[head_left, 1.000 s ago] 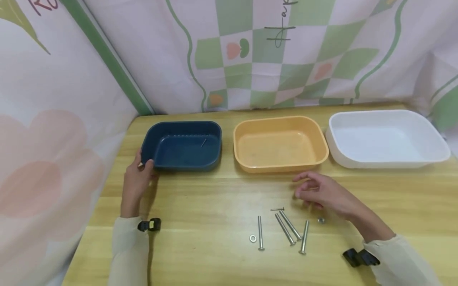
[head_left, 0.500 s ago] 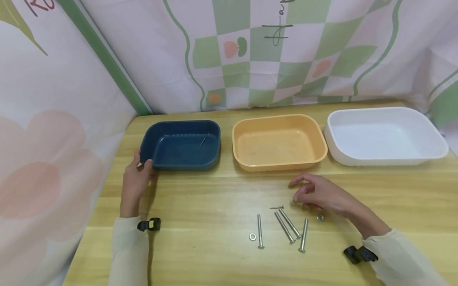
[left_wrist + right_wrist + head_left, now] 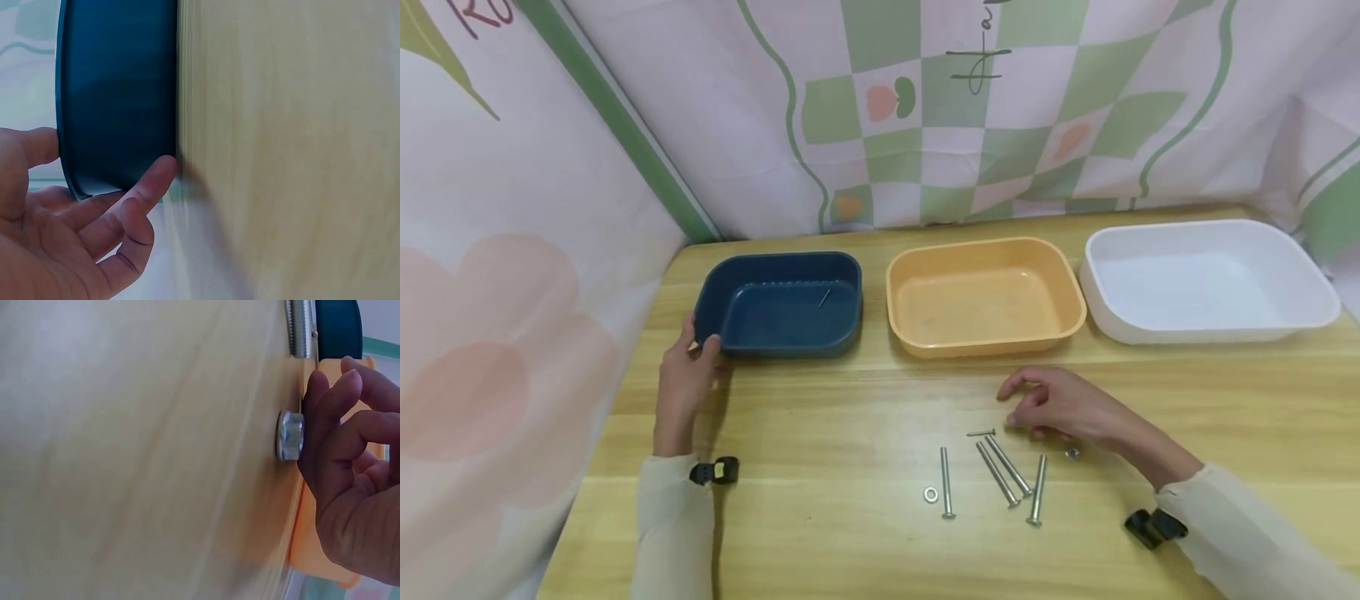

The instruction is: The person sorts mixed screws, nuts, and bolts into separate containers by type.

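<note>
Our left hand (image 3: 685, 375) grips the blue tray (image 3: 775, 323), mid-left of frame, by its lower-left corner. Our right hand (image 3: 1063, 407), lower right, hangs loosely curled, nothing visible in it, near the small screw (image 3: 981, 432), lower middle. We'd guess that screw's light, stiff, slick: pinch mid-shank. Blue tray holds one small pin (image 3: 824, 297); yellow tray (image 3: 977, 312) centre, white tray (image 3: 1210, 287) right.

table (image 3: 820, 450): trays (image 3: 977, 312), bolts (image 3: 947, 483), possibly washer (image 3: 931, 502)
</note>
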`<action>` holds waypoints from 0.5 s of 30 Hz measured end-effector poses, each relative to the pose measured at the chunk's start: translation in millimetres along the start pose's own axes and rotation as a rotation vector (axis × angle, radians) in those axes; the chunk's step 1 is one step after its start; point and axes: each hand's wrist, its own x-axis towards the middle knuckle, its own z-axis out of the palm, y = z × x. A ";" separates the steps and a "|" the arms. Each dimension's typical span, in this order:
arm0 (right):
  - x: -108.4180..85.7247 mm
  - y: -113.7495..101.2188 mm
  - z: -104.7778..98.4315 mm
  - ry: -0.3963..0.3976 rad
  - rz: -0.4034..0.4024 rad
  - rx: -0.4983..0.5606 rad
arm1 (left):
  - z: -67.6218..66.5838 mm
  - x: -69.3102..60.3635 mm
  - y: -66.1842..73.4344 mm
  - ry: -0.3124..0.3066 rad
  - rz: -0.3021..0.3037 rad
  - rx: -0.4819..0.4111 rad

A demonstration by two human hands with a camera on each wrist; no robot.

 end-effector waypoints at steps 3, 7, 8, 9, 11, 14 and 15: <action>1.5 -1.2 2.0 -0.003 0.002 0.007 | -0.2 0.7 -0.7 -0.005 -0.003 -0.009; 2.9 -2.9 4.4 -0.004 0.007 -0.004 | -0.8 0.9 -1.0 -0.004 -0.013 0.001; 3.0 -3.3 5.1 -0.002 0.009 -0.012 | -0.8 1.1 -1.2 -0.003 -0.013 0.005; 3.2 -3.9 5.9 0.000 0.009 -0.024 | -0.9 1.1 -1.1 -0.002 -0.012 0.010; 3.7 -4.3 7.3 0.002 -0.007 -0.052 | -1.0 1.1 -1.0 -0.001 -0.003 0.021; 4.2 -4.5 9.2 0.008 -0.054 -0.109 | -1.2 0.9 -1.6 0.002 0.007 0.031; 4.4 -4.5 9.9 0.013 -0.066 -0.129 | -1.4 0.5 -1.9 0.002 0.008 0.032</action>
